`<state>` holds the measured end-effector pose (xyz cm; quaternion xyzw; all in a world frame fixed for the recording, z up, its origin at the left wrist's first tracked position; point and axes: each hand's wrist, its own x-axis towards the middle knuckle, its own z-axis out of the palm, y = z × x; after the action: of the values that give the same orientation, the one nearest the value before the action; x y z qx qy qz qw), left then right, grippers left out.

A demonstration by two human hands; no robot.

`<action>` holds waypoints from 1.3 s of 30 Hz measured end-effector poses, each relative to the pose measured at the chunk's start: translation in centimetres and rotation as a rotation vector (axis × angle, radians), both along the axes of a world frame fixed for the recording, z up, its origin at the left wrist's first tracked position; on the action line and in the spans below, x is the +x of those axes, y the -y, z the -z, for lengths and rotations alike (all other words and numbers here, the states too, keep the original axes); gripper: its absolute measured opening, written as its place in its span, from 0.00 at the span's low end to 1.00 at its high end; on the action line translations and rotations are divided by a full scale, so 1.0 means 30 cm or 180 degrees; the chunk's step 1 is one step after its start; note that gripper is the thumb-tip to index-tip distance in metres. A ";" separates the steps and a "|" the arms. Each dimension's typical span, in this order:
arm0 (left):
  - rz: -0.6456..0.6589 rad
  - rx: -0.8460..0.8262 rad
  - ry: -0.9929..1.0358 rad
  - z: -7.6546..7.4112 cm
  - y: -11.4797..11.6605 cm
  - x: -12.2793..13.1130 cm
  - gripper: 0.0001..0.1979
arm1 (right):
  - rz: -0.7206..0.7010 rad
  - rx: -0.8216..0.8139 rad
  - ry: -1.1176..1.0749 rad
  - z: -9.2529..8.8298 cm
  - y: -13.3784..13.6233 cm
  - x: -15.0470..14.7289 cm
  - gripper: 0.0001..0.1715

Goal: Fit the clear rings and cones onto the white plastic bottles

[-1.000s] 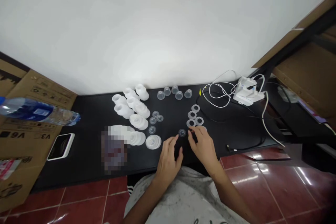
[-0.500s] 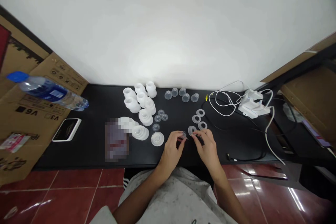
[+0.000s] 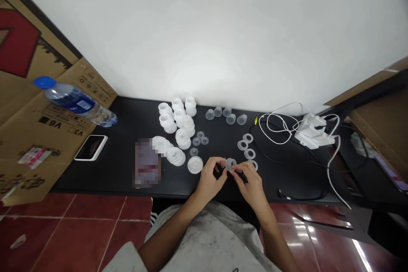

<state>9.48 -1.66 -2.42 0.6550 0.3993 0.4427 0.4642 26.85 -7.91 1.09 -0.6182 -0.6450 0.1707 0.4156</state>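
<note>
Just above the black table, my left hand (image 3: 210, 178) pinches a small transparent domed piece (image 3: 223, 164), partly hidden by the fingers. My right hand (image 3: 250, 179) grips a translucent ring (image 3: 230, 163) between thumb and fingers, right up against that piece. I cannot tell whether the two are joined. More translucent rings (image 3: 250, 154) lie beyond my right hand, one partly behind its fingers. Several small transparent discs with raised centres (image 3: 200, 134) and a round white lid-like part (image 3: 195, 164) lie to the left of my left hand.
White rounded bottles (image 3: 168, 123) and stacked white ring parts (image 3: 175, 156) stand on the left; transparent cups (image 3: 231, 119) sit near the wall. A white phone (image 3: 91, 148), water bottle (image 3: 75, 100) and cardboard box (image 3: 63, 127) are far left. Cables run from a white power strip (image 3: 314, 131) on the right.
My right hand has lifted the ring off the table and brought it left against the piece in my left hand. The camera view has shifted slightly.
</note>
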 end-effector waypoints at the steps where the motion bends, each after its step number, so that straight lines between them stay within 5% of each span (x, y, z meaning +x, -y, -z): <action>1: 0.0056 0.0077 0.0049 -0.003 0.002 -0.003 0.14 | -0.0009 -0.0001 -0.0029 0.003 0.000 0.001 0.05; 8: 0.0097 0.0043 0.0098 -0.011 0.013 -0.005 0.10 | -0.0208 -0.0007 -0.0229 0.021 0.014 -0.017 0.06; 13: -0.0074 0.0100 0.0100 0.006 0.013 -0.001 0.07 | 0.0547 0.0176 -0.0958 0.101 0.007 -0.056 0.11; 16: -0.0051 0.0242 0.0008 0.009 0.013 -0.004 0.07 | 0.0543 0.0138 -0.0966 0.129 -0.010 -0.062 0.15; 24: -0.0140 0.0226 0.0050 0.001 0.013 -0.001 0.07 | 0.0558 0.0609 -0.0438 0.081 -0.020 -0.067 0.08; 39: -0.0039 0.0249 -0.0236 -0.009 0.022 0.006 0.19 | 0.0516 0.0496 -0.0521 0.083 -0.022 -0.061 0.06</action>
<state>9.67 -2.33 -2.15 0.6862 0.4027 0.4363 0.4203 25.02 -7.23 -1.41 -0.6181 -0.5682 0.1357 0.5260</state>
